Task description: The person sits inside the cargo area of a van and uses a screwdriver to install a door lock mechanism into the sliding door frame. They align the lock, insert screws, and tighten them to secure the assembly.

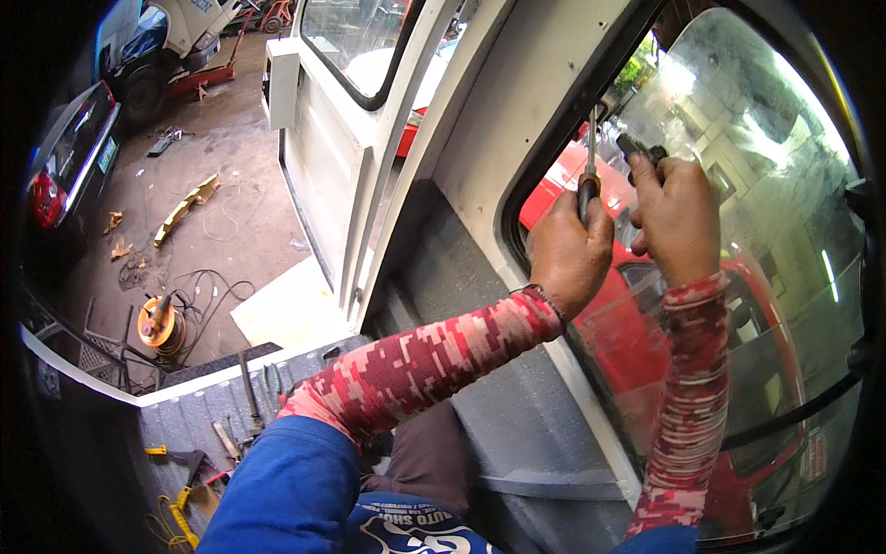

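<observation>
My left hand (568, 249) is closed round the dark handle of a screwdriver (592, 148). The metal shaft points up, its tip at the black rubber-edged frame (526, 180) of the window. Close to its right, my right hand (681, 222) is closed, fingers curled, at a small dark fitting (631, 145) against the glass pane (766, 120). I cannot make out what kind of fitting this is, and the fingers hide part of it. The glass looks smeared and reflects lights. Both forearms wear red patterned sleeves.
An open white door (323, 171) stands to the left. Hand tools, among them a hammer (191, 462), lie on the ribbed grey floor (305, 369). Outside are an orange cable reel (161, 325), a dark car (78, 152) and, beyond the window, a red vehicle (609, 360).
</observation>
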A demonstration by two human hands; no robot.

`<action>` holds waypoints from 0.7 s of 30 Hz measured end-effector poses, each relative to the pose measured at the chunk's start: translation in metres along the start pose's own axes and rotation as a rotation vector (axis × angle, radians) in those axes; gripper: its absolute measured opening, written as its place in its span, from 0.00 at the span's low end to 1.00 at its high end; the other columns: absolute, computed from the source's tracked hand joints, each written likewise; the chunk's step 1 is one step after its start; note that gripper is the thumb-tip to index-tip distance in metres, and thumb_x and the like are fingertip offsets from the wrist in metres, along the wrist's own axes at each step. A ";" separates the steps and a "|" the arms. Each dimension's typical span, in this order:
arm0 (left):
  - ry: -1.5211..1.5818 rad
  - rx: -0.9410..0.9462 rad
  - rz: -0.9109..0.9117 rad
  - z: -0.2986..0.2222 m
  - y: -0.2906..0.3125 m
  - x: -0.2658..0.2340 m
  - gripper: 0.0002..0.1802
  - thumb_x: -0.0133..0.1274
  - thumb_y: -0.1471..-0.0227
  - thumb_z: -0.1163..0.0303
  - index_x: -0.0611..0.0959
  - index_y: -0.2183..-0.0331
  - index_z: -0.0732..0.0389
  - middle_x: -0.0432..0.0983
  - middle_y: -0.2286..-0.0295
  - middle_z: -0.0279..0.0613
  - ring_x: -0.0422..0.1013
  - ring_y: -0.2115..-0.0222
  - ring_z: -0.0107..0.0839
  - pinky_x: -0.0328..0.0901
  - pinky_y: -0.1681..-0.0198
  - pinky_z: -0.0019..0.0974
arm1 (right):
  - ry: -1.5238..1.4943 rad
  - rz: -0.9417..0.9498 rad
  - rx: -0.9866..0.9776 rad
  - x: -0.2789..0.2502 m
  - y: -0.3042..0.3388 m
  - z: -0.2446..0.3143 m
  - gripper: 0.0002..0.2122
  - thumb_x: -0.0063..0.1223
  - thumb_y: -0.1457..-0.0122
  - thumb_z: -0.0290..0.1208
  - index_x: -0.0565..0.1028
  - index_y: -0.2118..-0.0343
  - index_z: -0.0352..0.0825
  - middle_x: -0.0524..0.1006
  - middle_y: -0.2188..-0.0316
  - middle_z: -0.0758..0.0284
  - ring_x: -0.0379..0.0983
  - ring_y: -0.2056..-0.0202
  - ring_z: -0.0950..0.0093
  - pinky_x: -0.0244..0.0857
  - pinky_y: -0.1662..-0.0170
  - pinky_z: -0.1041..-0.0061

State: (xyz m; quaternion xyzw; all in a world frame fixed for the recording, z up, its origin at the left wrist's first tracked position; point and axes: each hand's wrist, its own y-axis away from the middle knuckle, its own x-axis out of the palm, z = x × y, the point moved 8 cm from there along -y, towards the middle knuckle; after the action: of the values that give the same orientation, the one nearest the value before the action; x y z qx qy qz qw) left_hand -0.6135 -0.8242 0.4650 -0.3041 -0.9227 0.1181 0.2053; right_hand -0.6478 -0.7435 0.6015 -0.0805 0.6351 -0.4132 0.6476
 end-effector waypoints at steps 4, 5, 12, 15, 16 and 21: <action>0.078 -0.182 0.131 0.002 0.004 -0.020 0.21 0.46 0.36 0.53 0.74 0.65 0.63 0.68 0.83 0.36 0.65 0.89 0.26 0.61 0.87 0.32 | 0.017 0.015 0.013 -0.002 0.001 0.003 0.19 0.51 0.35 0.34 0.78 0.74 0.19 0.76 0.85 0.49 0.77 0.86 0.60 0.72 0.81 0.65; 0.124 -0.208 0.174 -0.001 0.005 -0.024 0.22 0.45 0.36 0.51 0.74 0.65 0.63 0.67 0.83 0.36 0.63 0.90 0.25 0.59 0.88 0.31 | 0.005 0.030 0.039 -0.003 0.000 0.002 0.19 0.51 0.35 0.34 0.78 0.74 0.19 0.76 0.85 0.49 0.77 0.86 0.60 0.72 0.82 0.65; 0.326 -0.190 0.109 0.004 0.011 0.011 0.21 0.42 0.34 0.52 0.72 0.65 0.62 0.67 0.82 0.37 0.64 0.90 0.27 0.59 0.88 0.34 | -0.067 0.093 0.073 -0.002 0.001 0.004 0.20 0.50 0.35 0.34 0.77 0.74 0.17 0.75 0.86 0.50 0.77 0.86 0.60 0.72 0.83 0.66; 0.249 -0.058 0.023 0.016 0.004 0.022 0.20 0.42 0.34 0.54 0.72 0.65 0.63 0.68 0.82 0.37 0.64 0.89 0.27 0.61 0.87 0.34 | -0.061 0.115 0.068 -0.001 0.000 0.002 0.20 0.49 0.34 0.35 0.77 0.74 0.17 0.75 0.86 0.50 0.77 0.87 0.60 0.71 0.84 0.66; 0.239 -0.020 -0.002 0.017 0.002 0.025 0.20 0.42 0.34 0.54 0.72 0.65 0.63 0.68 0.82 0.37 0.64 0.89 0.27 0.61 0.87 0.34 | -0.060 0.104 0.065 -0.001 0.000 0.002 0.20 0.49 0.34 0.34 0.77 0.74 0.17 0.75 0.86 0.50 0.77 0.87 0.60 0.71 0.84 0.66; 0.268 -0.061 0.018 0.010 0.003 0.016 0.20 0.43 0.34 0.54 0.73 0.64 0.62 0.67 0.83 0.36 0.64 0.89 0.26 0.60 0.87 0.32 | -0.079 0.103 0.098 0.004 -0.001 -0.002 0.21 0.51 0.34 0.39 0.76 0.74 0.22 0.72 0.88 0.62 0.71 0.91 0.72 0.62 0.89 0.73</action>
State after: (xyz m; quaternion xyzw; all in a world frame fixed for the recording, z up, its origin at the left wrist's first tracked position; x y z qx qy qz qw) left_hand -0.6281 -0.8134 0.4604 -0.3314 -0.8876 0.0500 0.3160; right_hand -0.6503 -0.7460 0.5989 -0.0323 0.5914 -0.4064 0.6957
